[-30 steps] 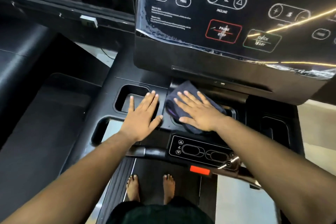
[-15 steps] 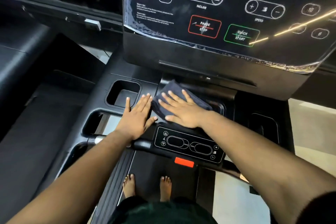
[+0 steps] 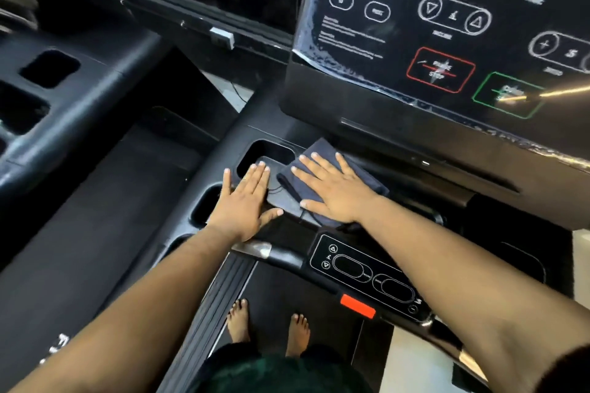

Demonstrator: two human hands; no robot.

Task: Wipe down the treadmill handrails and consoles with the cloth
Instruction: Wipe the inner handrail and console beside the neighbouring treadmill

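Cloth, dark and folded, lay flat on the console tray just below the tilted display panel, beside the cup recesses; pinned there under the right hand, fingers straight and spread, palm pressing down, nothing gripped; left hand likewise flat and open, fingers together, resting bare on the tray just beside the cloth's left edge, touching no cloth as far as could be told; a thin dark cord or seam seen at the cloth's near edge, too blurred to name.

Judged as mid-wipe on the lower console, tray step in hand; display panel, smaller button panel near the waist and handrail seemingly left to do; next move likely called for sliding the cloth across the tray under steady palm pressure, then lifting it toward the handrail or the panels; care needed near the red stop key and the touch buttons.
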